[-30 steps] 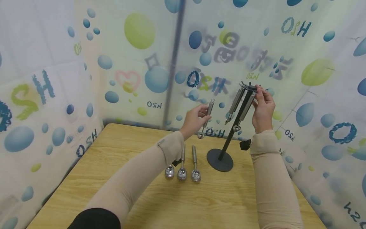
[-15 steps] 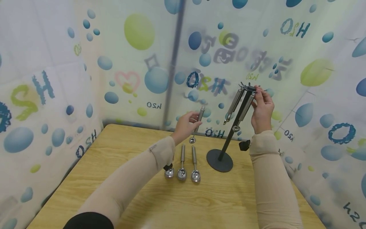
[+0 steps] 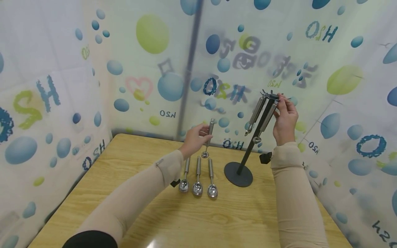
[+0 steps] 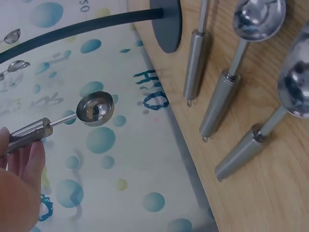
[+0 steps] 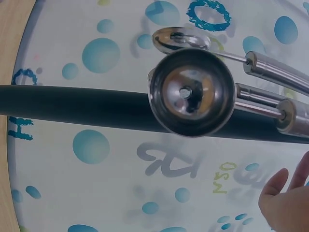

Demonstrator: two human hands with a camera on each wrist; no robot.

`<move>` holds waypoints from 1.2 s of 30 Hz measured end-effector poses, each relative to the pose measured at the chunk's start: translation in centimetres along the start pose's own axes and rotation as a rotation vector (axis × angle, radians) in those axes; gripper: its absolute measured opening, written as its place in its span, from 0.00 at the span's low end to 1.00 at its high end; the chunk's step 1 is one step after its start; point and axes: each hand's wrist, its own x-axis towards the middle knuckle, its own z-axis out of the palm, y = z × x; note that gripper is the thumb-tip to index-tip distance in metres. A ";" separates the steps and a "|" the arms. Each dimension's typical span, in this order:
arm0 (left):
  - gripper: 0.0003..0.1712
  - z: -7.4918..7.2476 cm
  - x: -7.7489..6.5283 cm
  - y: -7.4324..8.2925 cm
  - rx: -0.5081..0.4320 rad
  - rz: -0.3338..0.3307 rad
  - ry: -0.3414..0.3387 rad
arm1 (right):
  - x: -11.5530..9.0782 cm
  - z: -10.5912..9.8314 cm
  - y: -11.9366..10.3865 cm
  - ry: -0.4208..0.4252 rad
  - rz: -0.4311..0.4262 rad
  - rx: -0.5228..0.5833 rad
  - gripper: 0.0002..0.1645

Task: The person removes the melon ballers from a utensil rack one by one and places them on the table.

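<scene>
My left hand pinches a melon baller by its steel handle, its small round bowl hanging downward above the table's back edge. Beside the top of a black utensil stand is my right hand, with thumb and fingers gripping the hook ring there. Steel-handled tools hang from the stand's hooks, among them a melon baller with a hole in its bowl and another small scoop. Three larger scoops lie side by side on the table, handles toward the back.
The stand's round black base rests on the wooden table to the right of the scoops. Patterned curtains enclose the table at the back and both sides.
My left hand has moved left and slightly down with the melon baller, away from the stand, uncovering the leftmost scoop. My right hand has stayed at the stand's top.
</scene>
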 end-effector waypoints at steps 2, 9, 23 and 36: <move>0.20 -0.3 -0.2 -0.3 -0.002 -0.003 -0.009 | 0.0 0.0 0.0 0.002 0.005 0.009 0.14; 0.20 -1.5 -0.7 -1.6 0.018 -0.024 -0.014 | 0.0 0.0 0.0 -0.004 0.005 0.018 0.15; 0.22 -3.9 -2.2 -3.6 0.073 -0.082 -0.010 | -0.1 -0.1 -0.1 -0.010 0.014 0.030 0.16; 0.29 -5.5 -3.5 -5.8 0.041 -0.128 0.005 | 0.1 -0.1 0.0 -0.007 0.011 0.005 0.16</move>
